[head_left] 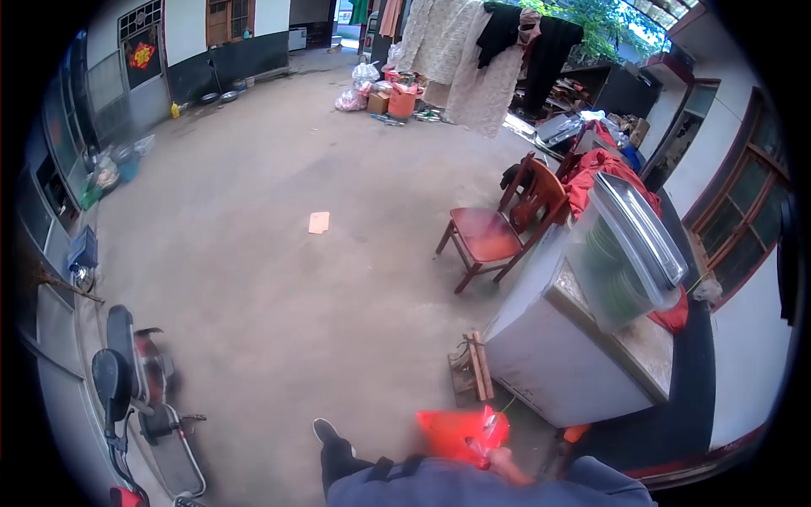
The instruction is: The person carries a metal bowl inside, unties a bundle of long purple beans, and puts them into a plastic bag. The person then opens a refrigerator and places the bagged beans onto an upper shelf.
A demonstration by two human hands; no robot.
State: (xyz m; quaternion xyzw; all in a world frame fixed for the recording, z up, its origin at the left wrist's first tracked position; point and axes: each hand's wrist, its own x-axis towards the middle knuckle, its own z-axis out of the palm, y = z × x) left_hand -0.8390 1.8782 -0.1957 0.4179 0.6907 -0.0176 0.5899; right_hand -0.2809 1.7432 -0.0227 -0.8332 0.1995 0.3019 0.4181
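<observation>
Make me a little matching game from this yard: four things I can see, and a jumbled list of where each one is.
Things
1. Plastic bag
2. Clear storage box
3. Pale pink sheet
4. Pale patterned fabric

Places
A. On top of the white cabinet
B. Hanging up in the background
C. Held in the wearer's right hand
D. Lying flat on the concrete floor

Right pairs: 1-C, 2-A, 3-D, 4-B
</observation>
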